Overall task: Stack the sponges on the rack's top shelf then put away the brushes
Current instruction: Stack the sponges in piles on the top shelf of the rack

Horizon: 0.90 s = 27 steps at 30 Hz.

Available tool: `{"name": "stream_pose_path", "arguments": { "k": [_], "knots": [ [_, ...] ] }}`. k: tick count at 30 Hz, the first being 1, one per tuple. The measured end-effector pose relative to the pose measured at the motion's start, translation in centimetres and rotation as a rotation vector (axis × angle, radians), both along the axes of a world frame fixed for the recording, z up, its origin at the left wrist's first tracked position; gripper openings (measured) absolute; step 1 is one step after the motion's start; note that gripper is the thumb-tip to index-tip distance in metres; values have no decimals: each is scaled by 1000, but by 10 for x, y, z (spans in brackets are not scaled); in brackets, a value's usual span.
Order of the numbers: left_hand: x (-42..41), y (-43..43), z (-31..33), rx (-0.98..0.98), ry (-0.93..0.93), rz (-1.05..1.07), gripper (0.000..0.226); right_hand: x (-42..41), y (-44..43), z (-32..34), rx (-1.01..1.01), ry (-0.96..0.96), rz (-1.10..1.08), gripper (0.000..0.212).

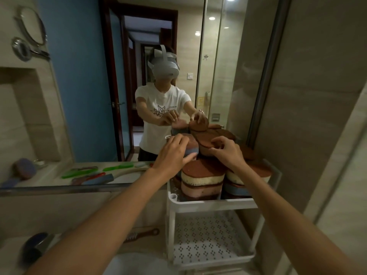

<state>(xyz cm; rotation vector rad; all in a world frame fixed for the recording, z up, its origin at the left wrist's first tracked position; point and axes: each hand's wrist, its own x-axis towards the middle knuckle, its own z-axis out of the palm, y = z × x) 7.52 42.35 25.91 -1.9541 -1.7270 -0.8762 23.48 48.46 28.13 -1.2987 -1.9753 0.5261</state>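
The left hand (172,153) gripped a blue-banded sponge (192,149) while the right hand (228,151) pinched a brown-topped sponge (204,142) above stacked sponges (202,179) on the white rack's top shelf (214,205). A brown brush (141,236) lay on the worktop (10,247).

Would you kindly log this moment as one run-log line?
phase: stacking | left hand: grips blue sponge | right hand: pinches brown sponge | top shelf: sponge stacks | brown brush, dark brush: on counter

Bare forearms (111,211); white short-sleeved T-shirt (158,98) with dog print; grey strapped headset (164,67).
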Motion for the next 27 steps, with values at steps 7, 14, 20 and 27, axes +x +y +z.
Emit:
{"name": "stream_pose_path", "arguments": {
  "k": [7,14,20,27],
  "knots": [
    [-4,8,6,-183,-581,73,59,2,5,3,-37,-44,43,48],
    [-12,21,3,-462,-799,-17,106,0,6,-3,79,-46,44,51],
    [-20,30,5,-393,-745,-68,102,-7,4,3,148,-35,15,46],
    [-17,33,-6,-418,-652,-69,83,-2,6,-7,112,-46,7,41]
  ]
}}
